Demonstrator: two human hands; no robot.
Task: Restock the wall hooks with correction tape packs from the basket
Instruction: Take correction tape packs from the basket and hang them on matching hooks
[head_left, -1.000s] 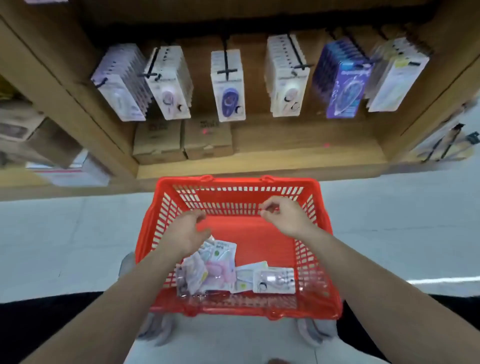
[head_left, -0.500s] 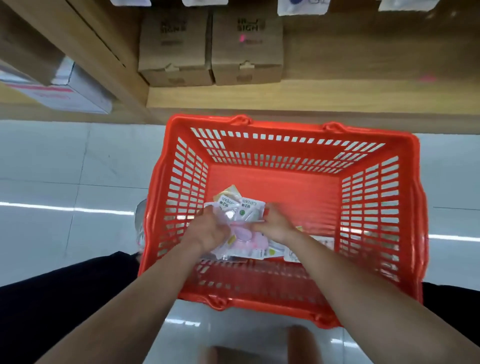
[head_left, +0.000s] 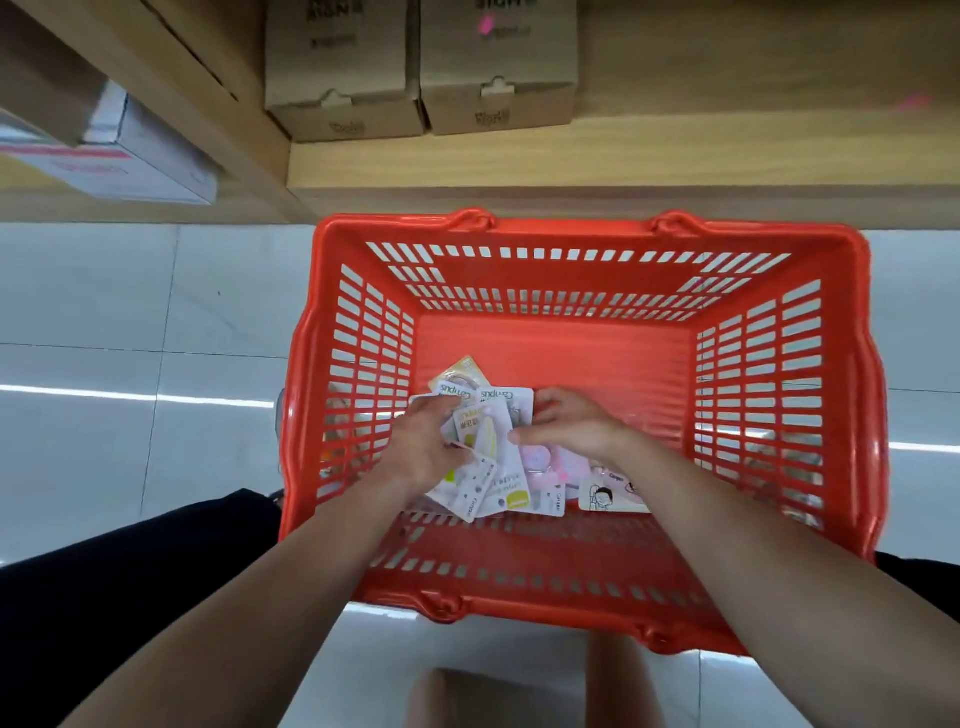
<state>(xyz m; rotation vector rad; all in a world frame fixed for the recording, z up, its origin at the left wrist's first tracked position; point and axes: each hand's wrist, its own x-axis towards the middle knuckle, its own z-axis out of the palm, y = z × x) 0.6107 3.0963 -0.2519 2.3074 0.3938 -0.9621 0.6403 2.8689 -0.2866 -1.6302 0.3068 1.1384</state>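
Observation:
A red plastic basket (head_left: 779, 364) stands on the floor below me. Several correction tape packs (head_left: 511, 483) lie in a loose pile at its near left corner, white cards with pastel dispensers. My left hand (head_left: 426, 447) is down in the basket, its fingers curled round a fanned bunch of packs. My right hand (head_left: 571, 426) lies on the pile beside it, fingers and thumb pinching a pack with a pink dispenser. One more pack (head_left: 608, 496) with a cartoon figure lies under my right wrist. The wall hooks are out of view.
Two brown cardboard boxes (head_left: 415, 67) sit on the low wooden shelf (head_left: 675, 161) just behind the basket. A white box (head_left: 130, 156) lies in the shelf bay at the left. Pale glossy floor tiles (head_left: 130, 312) surround the basket.
My view dropped from the hooks to the basket. Both hands went from above the basket's rim down into it and closed on the packs, which now fan out in my left hand.

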